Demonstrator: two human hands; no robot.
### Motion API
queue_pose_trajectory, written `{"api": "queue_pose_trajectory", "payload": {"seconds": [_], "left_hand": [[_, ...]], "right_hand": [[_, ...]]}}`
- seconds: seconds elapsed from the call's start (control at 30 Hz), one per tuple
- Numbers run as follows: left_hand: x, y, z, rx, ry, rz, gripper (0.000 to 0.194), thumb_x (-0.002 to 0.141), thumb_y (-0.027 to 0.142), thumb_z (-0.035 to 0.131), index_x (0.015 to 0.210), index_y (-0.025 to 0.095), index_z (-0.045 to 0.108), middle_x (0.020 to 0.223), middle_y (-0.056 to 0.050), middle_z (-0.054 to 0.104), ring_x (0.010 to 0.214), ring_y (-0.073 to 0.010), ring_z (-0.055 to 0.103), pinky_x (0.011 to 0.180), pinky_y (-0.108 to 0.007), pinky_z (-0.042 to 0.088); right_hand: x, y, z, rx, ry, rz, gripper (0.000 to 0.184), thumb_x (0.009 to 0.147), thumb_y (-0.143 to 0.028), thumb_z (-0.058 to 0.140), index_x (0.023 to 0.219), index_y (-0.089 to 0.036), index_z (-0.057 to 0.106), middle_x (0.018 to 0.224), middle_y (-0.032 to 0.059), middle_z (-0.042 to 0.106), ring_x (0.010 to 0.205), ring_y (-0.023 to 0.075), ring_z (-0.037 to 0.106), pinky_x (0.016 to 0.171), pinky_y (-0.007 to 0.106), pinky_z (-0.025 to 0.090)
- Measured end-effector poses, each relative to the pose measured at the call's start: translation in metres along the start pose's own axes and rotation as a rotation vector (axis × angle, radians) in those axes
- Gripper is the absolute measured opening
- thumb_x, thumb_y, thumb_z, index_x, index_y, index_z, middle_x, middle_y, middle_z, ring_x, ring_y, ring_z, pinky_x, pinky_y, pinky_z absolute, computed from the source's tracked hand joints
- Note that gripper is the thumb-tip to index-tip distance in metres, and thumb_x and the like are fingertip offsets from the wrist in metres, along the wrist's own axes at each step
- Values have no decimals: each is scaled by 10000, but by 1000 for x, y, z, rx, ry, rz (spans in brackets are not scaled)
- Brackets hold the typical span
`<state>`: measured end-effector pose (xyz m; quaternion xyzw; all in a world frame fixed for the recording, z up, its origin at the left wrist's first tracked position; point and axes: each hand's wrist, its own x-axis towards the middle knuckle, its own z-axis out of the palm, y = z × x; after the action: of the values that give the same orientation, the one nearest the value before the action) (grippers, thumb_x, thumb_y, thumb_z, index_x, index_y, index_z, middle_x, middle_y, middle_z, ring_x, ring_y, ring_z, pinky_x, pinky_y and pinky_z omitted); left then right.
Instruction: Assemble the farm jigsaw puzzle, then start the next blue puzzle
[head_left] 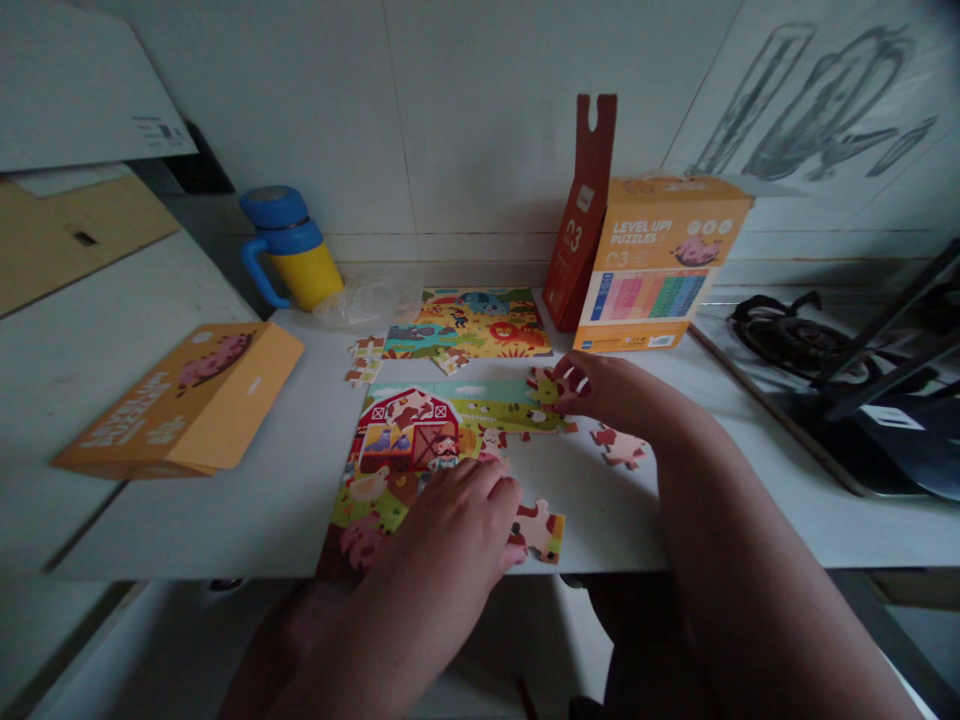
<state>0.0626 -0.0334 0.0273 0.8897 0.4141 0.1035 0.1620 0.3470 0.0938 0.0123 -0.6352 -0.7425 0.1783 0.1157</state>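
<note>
A partly joined farm puzzle (367,487) with a red barn lies on the white counter. My left hand (471,505) rests over its lower part, fingers curled; a brown-and-white puzzle piece (538,530) with a yellow edge sticks out between thumb and fingers. At the puzzle's upper right corner, my right hand (596,383) is bent with its fingertips closed on a green puzzle piece (550,388). Whether that piece is joined to its neighbours I cannot tell. Below my right wrist lies a loose pink-and-brown piece (619,446).
Behind lies a jungle picture (495,325), with several loose pieces (365,360) beside it. An orange puzzle box (652,270) stands at the back right, an orange lid (187,400) at the left. A blue-and-yellow flask (296,250) and a gas stove (795,340) flank the counter.
</note>
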Motion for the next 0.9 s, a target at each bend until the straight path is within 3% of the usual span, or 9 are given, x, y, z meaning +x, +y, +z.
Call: {"api": "queue_pose_trajectory", "payload": {"seconds": [0.17, 0.33, 0.5, 0.63, 0.8, 0.9], "left_hand": [[-1, 7, -5, -125, -91, 17, 245, 883, 62, 806, 1003, 210, 652, 1055, -27, 738, 1026, -239, 702, 903, -396, 545], [-11, 8, -20, -281, -170, 25, 104, 992, 221, 752, 972, 242, 652, 991, 19, 736, 936, -178, 691, 790, -318, 471], [-15, -17, -36, -349, -71, -169, 77, 1068, 327, 638, 1054, 273, 690, 1021, 23, 771, 945, -170, 707, 803, -307, 472], [-18, -45, -43, -361, 43, -316, 197, 1060, 337, 595, 1228, 292, 686, 1082, -2, 782, 965, -184, 726, 848, -314, 531], [-23, -70, -42, -271, 101, -375, 272, 1051, 307, 518, 1288, 277, 650, 1162, -41, 790, 1072, -225, 739, 936, -366, 565], [-23, -75, -39, -198, 122, -385, 302, 1053, 272, 477, 1308, 259, 639, 1291, -71, 772, 1186, -245, 723, 1042, -406, 552]], "right_hand": [[-1, -1, -2, 16, -10, -6, 301, 827, -331, 806, 1102, -266, 704, 992, 21, 784, 793, 195, 713, 676, 316, 513], [-4, -7, -8, 111, -51, -71, 229, 919, -344, 707, 1134, -266, 699, 964, 23, 787, 786, 184, 718, 681, 300, 518], [-8, -19, -11, 286, -132, -48, 266, 926, -389, 702, 1162, -268, 685, 984, 25, 793, 731, 175, 715, 628, 282, 528], [-9, -26, -10, 323, -148, -96, 288, 907, -374, 718, 1171, -265, 688, 948, 23, 782, 769, 185, 712, 640, 280, 537], [-10, -35, -8, 402, -107, -185, 246, 922, -413, 704, 1110, -256, 683, 1007, 41, 795, 851, 203, 725, 718, 308, 566], [-13, -49, -4, 356, -69, -226, 163, 907, -337, 701, 1043, -246, 700, 972, 36, 788, 834, 200, 717, 725, 305, 551]]}}
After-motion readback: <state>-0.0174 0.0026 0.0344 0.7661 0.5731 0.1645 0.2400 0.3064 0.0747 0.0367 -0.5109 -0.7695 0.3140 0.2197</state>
